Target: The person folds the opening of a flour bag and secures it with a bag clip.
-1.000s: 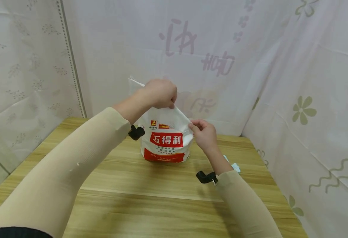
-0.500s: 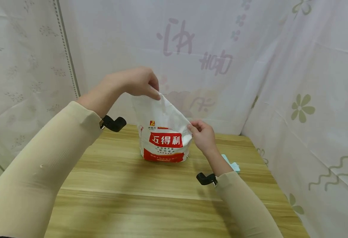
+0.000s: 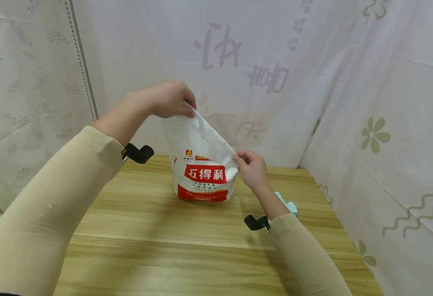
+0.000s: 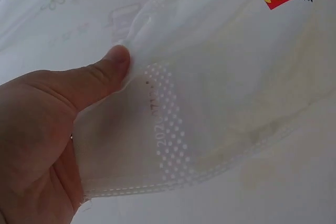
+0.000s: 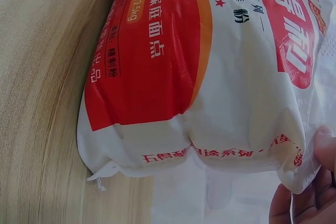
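**One flour bag, two hands at its top**

Head view: one white woven plastic flour bag with red label panels [image 3: 204,170] stands upright on the wooden table [image 3: 186,246], long axis toward 12 o'clock. The left hand [image 3: 164,98] pinches its raised top corner at 11 o'clock; the right hand [image 3: 252,167] pinches the edge at 3 o'clock.

Left wrist view alone shows the thumb [image 4: 100,77] pressing the perforated seam.

Right wrist view alone shows the bag's base corner and a loose stitching thread [image 5: 100,179].

The head camera is looking forward and down over the table [image 3: 201,230]. Both wrist cameras are looking very close at the bag [image 3: 203,164], which all three views are sharing.
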